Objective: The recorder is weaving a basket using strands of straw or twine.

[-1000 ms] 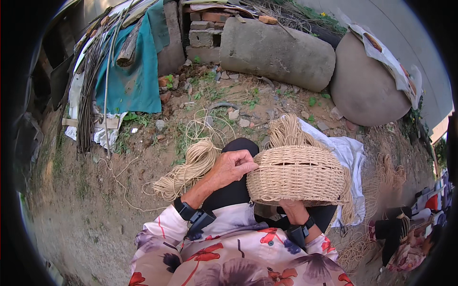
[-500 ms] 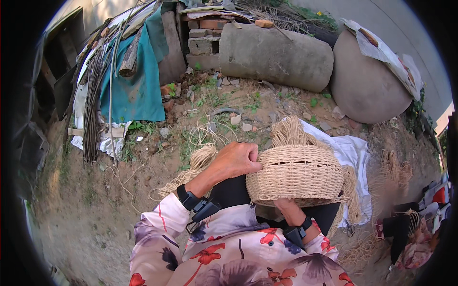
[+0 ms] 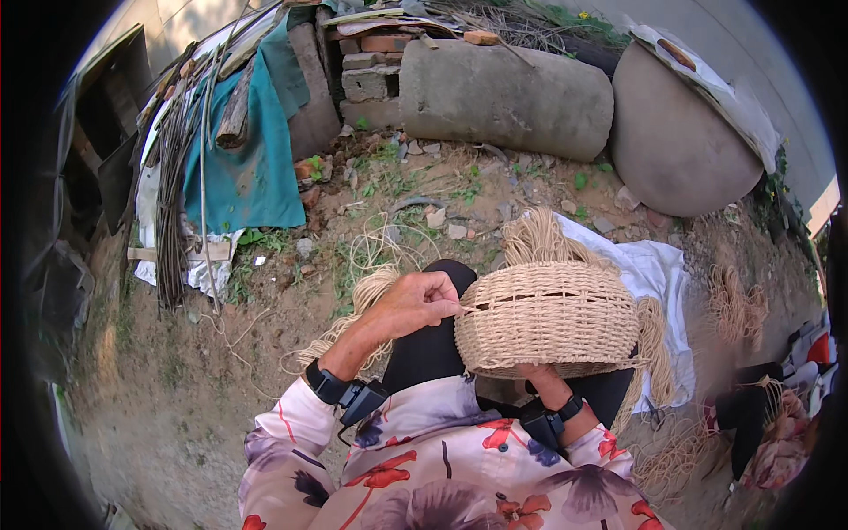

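Observation:
A woven basket (image 3: 548,327) of beige twisted cord rests tilted across my lap, with a dark gap along its upper weave. Just off its left side, my left hand (image 3: 417,302) is closed in a pinch on a short cord strand (image 3: 467,309) that runs to the basket wall. My right hand (image 3: 535,374) reaches in under the basket's near edge; its fingers are hidden inside. Loose cord hanks lie around: one cord bundle (image 3: 549,238) behind the basket, another hank (image 3: 375,287) beyond my left forearm.
A white cloth (image 3: 649,265) lies on the ground to the right, with scissors (image 3: 654,413) near its lower edge. Another person's leg (image 3: 746,415) shows at far right. Farther off are a concrete cylinder (image 3: 508,99), a round grey slab (image 3: 680,132) and a teal sheet (image 3: 247,159).
My left hand has moved left, away from the basket's side, and a strand now shows between its fingertips and the weave. My right hand stays under the basket.

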A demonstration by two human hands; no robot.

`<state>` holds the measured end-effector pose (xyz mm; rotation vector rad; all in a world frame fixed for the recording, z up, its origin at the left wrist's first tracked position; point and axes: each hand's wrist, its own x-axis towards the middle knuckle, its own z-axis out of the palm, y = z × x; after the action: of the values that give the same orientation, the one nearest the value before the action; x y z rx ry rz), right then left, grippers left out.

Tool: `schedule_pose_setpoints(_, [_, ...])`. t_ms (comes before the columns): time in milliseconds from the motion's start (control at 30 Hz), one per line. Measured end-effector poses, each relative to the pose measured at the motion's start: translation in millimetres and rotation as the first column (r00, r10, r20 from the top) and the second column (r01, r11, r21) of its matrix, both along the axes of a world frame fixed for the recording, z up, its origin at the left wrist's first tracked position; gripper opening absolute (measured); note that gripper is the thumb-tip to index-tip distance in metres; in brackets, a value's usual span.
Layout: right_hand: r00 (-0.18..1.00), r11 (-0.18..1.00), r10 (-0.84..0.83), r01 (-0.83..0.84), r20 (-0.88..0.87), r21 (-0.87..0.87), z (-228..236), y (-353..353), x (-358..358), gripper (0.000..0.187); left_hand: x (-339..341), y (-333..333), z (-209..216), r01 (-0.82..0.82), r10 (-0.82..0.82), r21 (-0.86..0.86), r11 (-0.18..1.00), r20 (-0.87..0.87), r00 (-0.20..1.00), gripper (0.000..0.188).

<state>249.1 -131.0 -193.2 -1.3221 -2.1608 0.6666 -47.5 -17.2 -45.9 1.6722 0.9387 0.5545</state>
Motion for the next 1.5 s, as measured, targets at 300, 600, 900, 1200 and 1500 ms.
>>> schedule_pose_setpoints(300, [0.885,0.865,-0.263,0.039,-0.385,-0.5,15.8,-3.3,1.7,0.037,14.2,3.4,-9.6,-0.075,0.084,-0.049,0.996,0.226,0.97,0.029])
schedule_pose_setpoints(600, [0.894,0.987,0.162,-0.157,0.418,-0.045,33.4,-6.2,6.6,0.046,5.8,-17.7,-36.1,-0.099,0.128,-0.164,0.981,0.175,0.976,0.029])
schedule_pose_setpoints(900, [0.554,0.934,-0.027,-0.282,0.832,0.218,3.7,5.3,6.9,0.055,18.1,-32.3,-50.8,-0.214,0.227,-0.077,0.974,0.244,0.943,0.014])
schedule_pose_setpoints(1200, [0.26,0.899,-0.192,-0.341,0.946,0.276,11.9,4.4,0.4,0.057,23.4,-33.4,-56.2,-0.229,0.238,-0.066,0.971,0.31,0.92,0.014])
schedule_pose_setpoints(1500, [0.799,0.993,0.11,-0.059,0.592,-0.106,49.5,7.9,-16.3,0.048,24.8,-22.4,-29.9,-0.168,0.209,-0.162,0.972,0.283,0.936,0.013])
